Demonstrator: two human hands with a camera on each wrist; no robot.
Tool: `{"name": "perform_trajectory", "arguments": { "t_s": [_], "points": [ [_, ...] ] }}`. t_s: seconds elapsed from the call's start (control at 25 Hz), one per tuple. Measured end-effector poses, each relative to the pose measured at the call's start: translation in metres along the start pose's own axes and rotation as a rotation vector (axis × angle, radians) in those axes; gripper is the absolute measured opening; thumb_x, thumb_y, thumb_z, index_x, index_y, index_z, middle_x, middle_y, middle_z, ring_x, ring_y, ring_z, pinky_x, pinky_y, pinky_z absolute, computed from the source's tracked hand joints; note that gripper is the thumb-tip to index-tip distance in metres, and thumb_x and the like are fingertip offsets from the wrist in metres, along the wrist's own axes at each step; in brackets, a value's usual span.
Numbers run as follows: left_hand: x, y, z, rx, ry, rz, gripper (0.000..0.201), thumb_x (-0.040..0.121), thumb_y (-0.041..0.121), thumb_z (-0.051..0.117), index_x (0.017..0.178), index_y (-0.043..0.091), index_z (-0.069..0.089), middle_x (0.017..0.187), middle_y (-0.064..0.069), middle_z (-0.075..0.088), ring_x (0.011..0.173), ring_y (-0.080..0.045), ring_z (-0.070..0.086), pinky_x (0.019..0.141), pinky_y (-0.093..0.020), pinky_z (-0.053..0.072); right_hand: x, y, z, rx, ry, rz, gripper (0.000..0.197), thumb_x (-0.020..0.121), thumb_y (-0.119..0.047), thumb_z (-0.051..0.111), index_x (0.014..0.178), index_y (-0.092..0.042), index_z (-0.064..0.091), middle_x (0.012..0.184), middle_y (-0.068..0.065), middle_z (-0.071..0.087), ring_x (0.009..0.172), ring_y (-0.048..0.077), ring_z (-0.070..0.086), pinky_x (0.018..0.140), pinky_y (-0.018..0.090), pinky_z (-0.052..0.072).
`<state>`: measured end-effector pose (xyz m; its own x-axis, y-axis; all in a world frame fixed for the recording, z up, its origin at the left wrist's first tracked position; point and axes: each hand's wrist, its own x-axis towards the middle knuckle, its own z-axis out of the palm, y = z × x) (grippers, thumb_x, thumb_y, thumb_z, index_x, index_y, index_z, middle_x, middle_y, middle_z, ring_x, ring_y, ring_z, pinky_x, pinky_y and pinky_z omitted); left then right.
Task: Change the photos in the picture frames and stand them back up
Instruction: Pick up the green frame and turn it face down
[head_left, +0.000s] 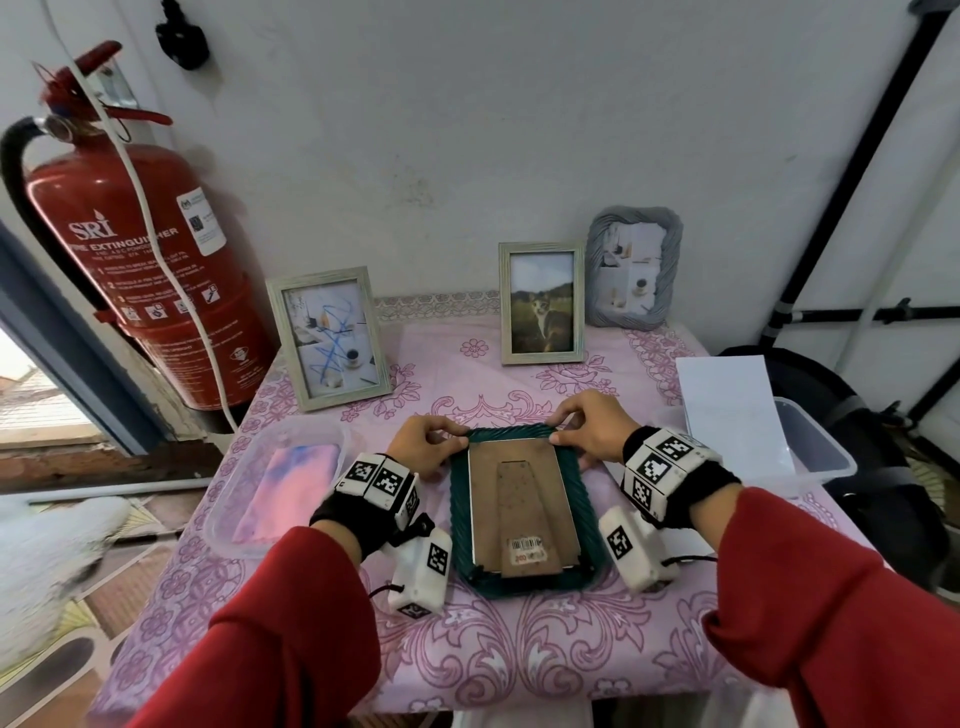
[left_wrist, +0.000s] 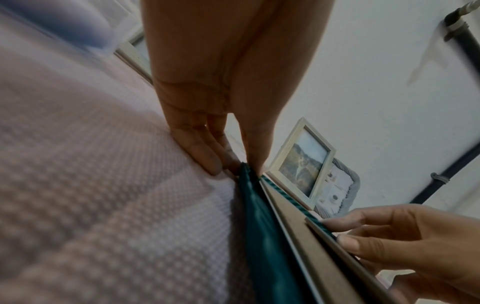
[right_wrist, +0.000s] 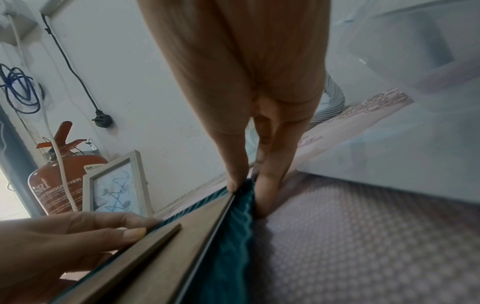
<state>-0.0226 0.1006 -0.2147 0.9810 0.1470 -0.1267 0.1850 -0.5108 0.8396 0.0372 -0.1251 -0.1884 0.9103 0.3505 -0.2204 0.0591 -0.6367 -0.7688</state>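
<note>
A dark green picture frame (head_left: 524, 512) lies face down on the pink tablecloth (head_left: 519, 649), its brown backing board (head_left: 524, 499) and folded stand facing up. My left hand (head_left: 426, 444) pinches the frame's far left corner, thumb on top. My right hand (head_left: 589, 431) pinches the far right corner the same way. In the left wrist view the left hand (left_wrist: 233, 160) holds the green frame (left_wrist: 262, 236) edge; in the right wrist view the right hand (right_wrist: 246, 185) holds the green frame (right_wrist: 228, 236) edge. Three frames stand at the back: a scribbled photo (head_left: 330, 338), a cat photo (head_left: 542, 302), a grey frame (head_left: 634, 267).
A clear tub (head_left: 228, 493) with a pink-blue print sits at the left. Another clear tub (head_left: 815, 441) with white paper (head_left: 732, 410) sits at the right edge. A red fire extinguisher (head_left: 150, 260) stands off the table's back left.
</note>
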Motion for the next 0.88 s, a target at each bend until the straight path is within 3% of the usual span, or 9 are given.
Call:
{"name": "perform_trajectory", "arguments": {
  "t_s": [0.16,0.36,0.4,0.48,0.56,0.6,0.68,0.76,0.88],
  "points": [
    [0.001,-0.002,0.000,0.018,-0.003,0.028,0.020,0.089,0.010,0.059,0.107,0.001,0.064,0.054,0.001,0.037,0.046,-0.007,0.033,0.049,-0.018,0.030,0.001,0.000,0.000,-0.009,-0.011,0.008,0.021,0.082,0.000,0.066,0.103,-0.001,0.063,0.071,0.006,0.054,0.049,0.022,0.055,0.035,0.023,0.049],
    [-0.005,-0.003,0.003,0.003,0.054,0.012,0.024,0.090,0.013,0.060,0.112,0.004,0.065,0.059,0.000,0.046,0.053,-0.011,0.040,0.054,-0.021,0.034,-0.004,-0.001,0.002,-0.006,0.029,0.008,0.020,0.085,0.006,0.061,0.104,0.003,0.063,0.064,0.006,0.052,0.045,0.020,0.051,0.034,0.022,0.048],
    [-0.008,-0.001,0.003,0.021,0.050,0.005,0.026,0.090,0.015,0.059,0.114,0.006,0.065,0.063,-0.001,0.051,0.057,-0.012,0.045,0.058,-0.022,0.039,-0.006,-0.001,0.002,0.004,0.046,0.003,0.021,0.085,0.005,0.061,0.106,0.003,0.064,0.065,0.005,0.052,0.043,0.018,0.052,0.034,0.020,0.048],
    [-0.013,0.003,0.004,0.072,-0.001,-0.029,0.035,0.090,0.021,0.059,0.123,0.008,0.058,0.083,-0.011,0.059,0.077,-0.022,0.057,0.078,-0.029,0.046,-0.014,0.000,0.003,0.029,0.067,-0.006,0.025,0.087,-0.002,0.062,0.112,-0.001,0.064,0.066,0.003,0.052,0.041,0.011,0.054,0.039,0.018,0.049],
    [-0.022,0.006,0.001,0.064,-0.015,-0.079,0.048,0.088,0.026,0.062,0.131,0.010,0.049,0.102,-0.016,0.059,0.095,-0.026,0.057,0.093,-0.032,0.044,-0.023,0.002,0.003,0.064,0.076,0.003,0.034,0.087,-0.008,0.063,0.120,-0.003,0.060,0.072,0.002,0.052,0.056,0.013,0.059,0.050,0.021,0.053],
    [-0.030,0.007,-0.001,0.062,0.003,-0.080,0.053,0.086,0.027,0.064,0.133,0.010,0.045,0.103,-0.013,0.057,0.094,-0.024,0.055,0.091,-0.031,0.044,-0.029,0.003,0.003,0.072,0.083,0.013,0.039,0.086,-0.009,0.064,0.123,-0.003,0.056,0.077,0.005,0.054,0.066,0.019,0.059,0.055,0.025,0.053],
    [-0.050,0.009,-0.004,0.127,0.060,-0.059,0.060,0.083,0.029,0.067,0.135,0.012,0.043,0.100,-0.006,0.055,0.089,-0.018,0.053,0.084,-0.028,0.044,-0.043,0.006,0.003,0.036,0.084,0.032,0.047,0.085,-0.011,0.066,0.127,-0.002,0.050,0.084,0.011,0.059,0.075,0.025,0.058,0.055,0.023,0.049],
    [-0.073,0.008,-0.005,0.139,0.034,-0.104,0.064,0.082,0.031,0.069,0.136,0.012,0.040,0.093,-0.002,0.056,0.081,-0.016,0.056,0.074,-0.026,0.049,-0.059,0.010,0.005,0.020,0.020,0.056,0.057,0.083,-0.014,0.069,0.132,-0.003,0.042,0.080,0.011,0.061,0.067,0.025,0.060,0.049,0.023,0.050],
    [-0.100,0.011,-0.002,0.003,-0.130,-0.196,0.070,0.080,0.030,0.071,0.137,0.009,0.036,0.085,0.001,0.055,0.069,-0.012,0.057,0.055,-0.020,0.051,-0.084,0.016,0.007,0.018,-0.113,0.086,0.081,0.076,-0.017,0.077,0.140,-0.004,0.030,0.080,0.007,0.059,0.058,0.017,0.060,0.044,0.025,0.053]
  ]
}}
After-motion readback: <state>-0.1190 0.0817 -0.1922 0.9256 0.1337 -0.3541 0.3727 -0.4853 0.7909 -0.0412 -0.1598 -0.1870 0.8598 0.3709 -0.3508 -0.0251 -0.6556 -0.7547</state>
